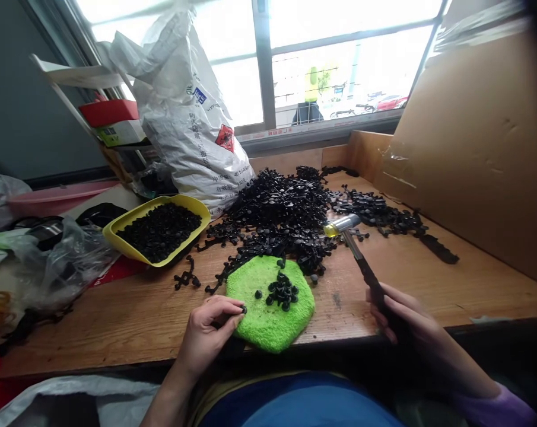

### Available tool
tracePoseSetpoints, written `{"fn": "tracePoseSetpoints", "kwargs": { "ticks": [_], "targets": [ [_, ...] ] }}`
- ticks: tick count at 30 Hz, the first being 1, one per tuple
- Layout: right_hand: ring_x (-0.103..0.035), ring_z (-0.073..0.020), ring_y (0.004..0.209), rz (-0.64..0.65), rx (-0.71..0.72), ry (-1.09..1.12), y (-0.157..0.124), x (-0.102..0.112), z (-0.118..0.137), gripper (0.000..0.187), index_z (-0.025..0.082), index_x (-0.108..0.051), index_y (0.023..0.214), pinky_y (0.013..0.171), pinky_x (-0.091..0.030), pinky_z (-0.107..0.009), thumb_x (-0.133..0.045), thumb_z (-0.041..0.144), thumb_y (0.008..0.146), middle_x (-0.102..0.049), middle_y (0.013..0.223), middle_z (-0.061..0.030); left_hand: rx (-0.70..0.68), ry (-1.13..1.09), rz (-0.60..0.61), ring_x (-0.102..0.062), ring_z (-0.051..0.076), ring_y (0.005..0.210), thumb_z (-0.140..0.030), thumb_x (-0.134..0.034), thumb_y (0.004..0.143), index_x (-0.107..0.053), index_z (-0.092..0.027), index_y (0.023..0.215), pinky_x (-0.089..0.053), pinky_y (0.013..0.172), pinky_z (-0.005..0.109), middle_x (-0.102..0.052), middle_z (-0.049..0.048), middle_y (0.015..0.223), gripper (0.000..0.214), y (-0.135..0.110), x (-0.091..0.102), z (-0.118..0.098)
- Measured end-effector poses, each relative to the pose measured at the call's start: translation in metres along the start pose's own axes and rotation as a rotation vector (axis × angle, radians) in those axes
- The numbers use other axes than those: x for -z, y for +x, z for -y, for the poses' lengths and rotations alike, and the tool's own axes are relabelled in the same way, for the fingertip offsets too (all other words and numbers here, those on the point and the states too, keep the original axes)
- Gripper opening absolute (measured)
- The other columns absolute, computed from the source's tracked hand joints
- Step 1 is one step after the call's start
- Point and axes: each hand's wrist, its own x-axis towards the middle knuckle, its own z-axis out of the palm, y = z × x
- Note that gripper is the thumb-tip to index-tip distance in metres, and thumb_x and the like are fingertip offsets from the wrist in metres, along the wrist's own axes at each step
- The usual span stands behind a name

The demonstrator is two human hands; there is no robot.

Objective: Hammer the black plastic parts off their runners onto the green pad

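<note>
My left hand (215,329) pinches a small black plastic piece (244,309) between thumb and forefinger, at the left edge of a fuzzy green pad (254,326). On the pad lies a cluster of round-headed black pieces (284,292), with one loose piece (258,294) to its left. My right hand (397,314) is wrapped around the dark handle of a hammer (369,274), right of the pad. The hammer's metal head (346,224), with a yellow tip, is raised in front of the heap of black pieces.
A large heap of black plastic pieces (286,198) covers the table's middle. Behind it on the left stands a white sack (192,130). A yellow basin (206,216) holds more black pieces. Cardboard (477,148) leans at the right, and clear plastic bags (76,252) lie at the left.
</note>
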Motion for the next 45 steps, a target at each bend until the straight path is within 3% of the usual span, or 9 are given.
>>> {"fn": "tracePoseSetpoints", "kwargs": {
  "ticks": [5,8,11,17,26,29,32,36,45],
  "targets": [
    [-0.041,-0.0109,0.038,-0.044,-0.157,0.11,0.005,0.014,-0.023,0.023,0.024,-0.054,0.088,0.034,-0.032,-0.021,-0.055,0.044,0.077,-0.05,0.053,0.0011,0.021,-0.036,-0.003,-0.058,0.021,0.095,-0.02,-0.056,0.077,-0.066,-0.019,0.087,-0.045,0.083,0.033,-0.066,0.0084,0.099,0.014,-0.001,0.013,0.003],
    [-0.041,-0.0122,0.036,-0.069,-0.211,0.131,0.009,0.022,-0.034,0.024,0.027,-0.054,0.087,0.034,-0.033,-0.023,-0.06,0.045,0.072,-0.052,0.052,-0.0002,0.19,0.106,-0.294,-0.06,0.02,0.088,-0.03,-0.049,0.081,-0.061,-0.018,0.093,-0.046,0.077,0.03,-0.065,0.0091,0.096,0.021,0.009,0.04,0.019],
    [-0.04,-0.0136,0.034,-0.107,-0.222,0.12,0.012,0.023,-0.036,0.025,0.028,-0.054,0.085,0.031,-0.03,-0.025,-0.062,0.046,0.069,-0.052,0.052,-0.0014,0.383,0.572,-0.472,-0.061,0.023,0.073,-0.046,-0.046,0.08,-0.059,-0.017,0.081,-0.045,0.067,0.031,-0.065,0.0099,0.077,0.032,0.028,0.069,0.041],
    [-0.04,-0.0127,0.037,-0.099,-0.195,0.103,0.008,0.013,-0.022,0.027,0.024,-0.055,0.082,0.033,-0.032,-0.024,-0.062,0.046,0.069,-0.051,0.051,-0.0009,0.693,1.056,-0.058,-0.06,0.039,0.081,-0.056,-0.05,0.069,-0.064,-0.013,0.074,-0.043,0.064,0.041,-0.065,0.0232,0.084,0.046,0.066,0.088,0.067],
    [-0.04,-0.0108,0.038,-0.012,-0.045,0.041,0.003,0.002,-0.005,0.02,0.021,-0.054,0.079,0.037,-0.029,-0.023,-0.049,0.04,0.081,-0.048,0.053,0.0006,0.585,1.099,0.142,-0.06,0.034,0.08,-0.02,-0.051,0.063,-0.063,-0.018,0.071,-0.042,0.064,0.037,-0.066,0.015,0.081,0.014,0.062,0.099,0.055],
    [-0.04,-0.011,0.038,-0.001,-0.015,0.043,0.004,0.004,-0.006,0.022,0.02,-0.053,0.075,0.037,-0.027,-0.024,-0.049,0.04,0.082,-0.047,0.053,0.0005,0.536,0.905,-0.111,-0.06,0.028,0.073,-0.027,-0.05,0.069,-0.06,-0.02,0.078,-0.042,0.063,0.034,-0.064,0.009,0.075,0.015,0.044,0.088,0.044],
    [-0.04,-0.0106,0.038,0.013,-0.014,0.055,0.005,0.005,-0.006,0.023,0.02,-0.053,0.073,0.036,-0.025,-0.023,-0.048,0.041,0.082,-0.047,0.053,0.0006,0.459,0.259,-0.296,-0.057,0.018,0.069,-0.031,-0.054,0.071,-0.056,-0.02,0.082,-0.043,0.063,0.026,-0.062,0.003,0.075,0.015,0.026,0.065,0.024],
    [-0.04,-0.0108,0.038,0.029,-0.038,0.034,0.006,0.004,-0.005,0.024,0.019,-0.055,0.076,0.036,-0.026,-0.024,-0.048,0.042,0.082,-0.047,0.053,0.0007,0.433,-0.32,-0.135,-0.055,0.013,0.075,-0.033,-0.058,0.076,-0.056,-0.018,0.086,-0.042,0.069,0.021,-0.061,0.0016,0.081,0.018,0.014,0.033,-0.009],
    [-0.041,-0.0104,0.039,0.066,-0.002,0.036,0.005,0.007,-0.004,0.023,0.019,-0.055,0.08,0.036,-0.027,-0.023,-0.045,0.04,0.084,-0.047,0.054,0.001,0.427,-0.352,0.074,-0.054,0.013,0.069,-0.03,-0.057,0.079,-0.058,-0.017,0.082,-0.04,0.061,0.02,-0.061,0.0015,0.075,0.014,0.007,0.012,-0.023]
  ]
}}
